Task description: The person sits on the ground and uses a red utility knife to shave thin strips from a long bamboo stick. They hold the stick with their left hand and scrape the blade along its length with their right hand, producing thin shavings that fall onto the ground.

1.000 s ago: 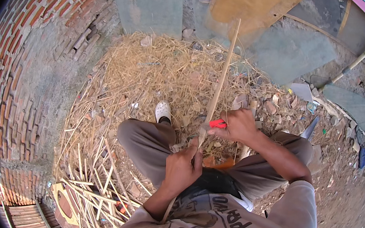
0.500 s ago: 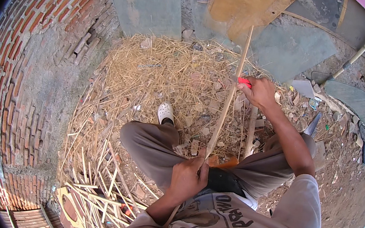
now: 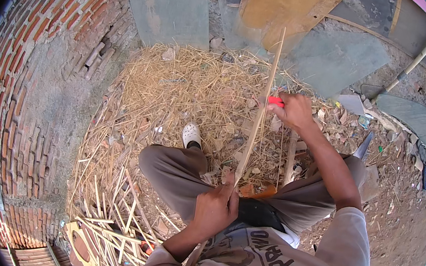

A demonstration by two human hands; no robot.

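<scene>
Wooden strip [image 3: 255,130] slants from the centre of the frame to the upper middle. Your left hand [image 3: 215,208], at lower centre, is closed around its lower part. Your right hand [image 3: 296,112], right of centre, is closed on a red-handled tool [image 3: 276,101] held at the strip's edge. Loose strips [image 3: 113,232] lie at the lower left.

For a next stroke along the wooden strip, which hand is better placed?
Probably the right hand: it holds the red-handled knife at the farther part of the wooden strip, while the left hand is occupied, gripping the strip's nearer part.
</scene>
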